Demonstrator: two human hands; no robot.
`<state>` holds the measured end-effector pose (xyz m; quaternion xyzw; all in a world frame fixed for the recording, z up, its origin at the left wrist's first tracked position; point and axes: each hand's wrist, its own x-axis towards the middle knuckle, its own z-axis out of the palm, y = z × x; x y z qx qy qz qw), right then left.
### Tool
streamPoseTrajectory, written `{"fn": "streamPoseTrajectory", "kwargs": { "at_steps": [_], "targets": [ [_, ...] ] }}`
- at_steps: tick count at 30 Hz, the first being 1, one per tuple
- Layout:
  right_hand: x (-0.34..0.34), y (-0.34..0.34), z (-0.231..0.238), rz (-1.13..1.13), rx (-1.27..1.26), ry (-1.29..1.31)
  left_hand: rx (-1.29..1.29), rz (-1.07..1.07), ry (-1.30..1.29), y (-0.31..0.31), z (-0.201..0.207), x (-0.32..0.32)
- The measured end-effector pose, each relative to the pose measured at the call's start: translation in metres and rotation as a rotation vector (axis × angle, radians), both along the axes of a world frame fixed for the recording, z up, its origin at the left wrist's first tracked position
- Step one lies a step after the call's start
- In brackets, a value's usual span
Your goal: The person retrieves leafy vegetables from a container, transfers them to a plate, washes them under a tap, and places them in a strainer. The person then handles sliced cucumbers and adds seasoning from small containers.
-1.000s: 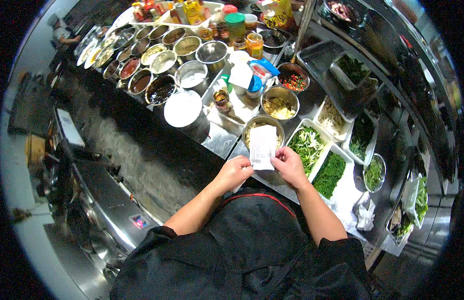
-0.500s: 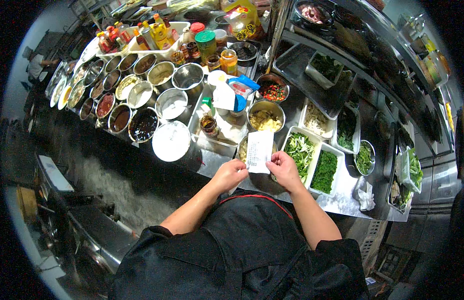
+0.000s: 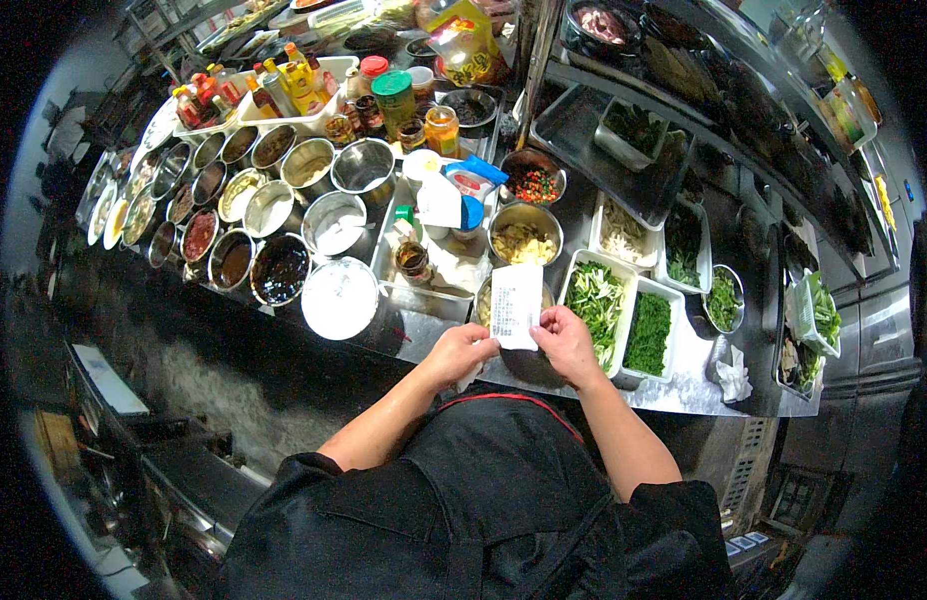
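Observation:
A white printed paper slip (image 3: 517, 300) is held up in front of me, over the near edge of the steel counter. My left hand (image 3: 458, 354) is closed, pinching its lower left corner between thumb and fingers. The lower right corner sits in the pinch of my right hand (image 3: 567, 346). Just behind the slip, and partly covered by it, is a round metal bowl of pale food. Beyond that stands a metal bowl of yellowish chunks (image 3: 525, 238). Beside my right hand is a white container of cut green vegetable strips (image 3: 595, 300).
Chopped greens (image 3: 649, 332) fill another white container at right. A crumpled tissue (image 3: 732, 380) lies near the counter's edge. Several metal pots of sauces and powders stand at left, including a white-filled one (image 3: 341, 298). Bottles fill a white bin (image 3: 302, 118) behind. A shelf (image 3: 674, 130) overhangs the right side.
The view has shifted slightly, so the counter sits a little differently in the picture. Both hands keep their hold on the slip, which stays in nearly the same place.

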<state>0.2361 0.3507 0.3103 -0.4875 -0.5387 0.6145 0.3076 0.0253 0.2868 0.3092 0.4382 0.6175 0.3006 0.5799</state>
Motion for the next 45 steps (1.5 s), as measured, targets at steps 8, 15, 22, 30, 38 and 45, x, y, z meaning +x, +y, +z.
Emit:
{"fn": "streamPoseTrajectory", "kwargs": {
  "at_steps": [8, 15, 22, 30, 38, 45],
  "targets": [
    [-0.001, -0.005, -0.004, 0.005, -0.022, -0.037, -0.074, 0.017, -0.089, -0.001, -0.007, -0.002],
    [0.000, -0.004, -0.005, -0.009, -0.023, -0.042, -0.077, 0.001, -0.032, 0.001, -0.007, -0.002],
    [-0.001, 0.002, -0.011, -0.003, -0.069, -0.001, -0.063, 0.047, 0.013, 0.002, -0.012, -0.004],
    [-0.004, 0.011, -0.017, 0.050, -0.052, 0.026, -0.015, 0.073, 0.084, -0.010, 0.003, -0.016],
    [-0.001, 0.020, -0.030, 0.086, -0.051, -0.006, -0.197, 0.163, 0.110, -0.120, -0.050, -0.092],
    [-0.002, 0.028, -0.051, 0.105, -0.034, -0.021, -0.716, 0.341, 0.340, -0.296, -0.116, -0.124]
  ]
}}
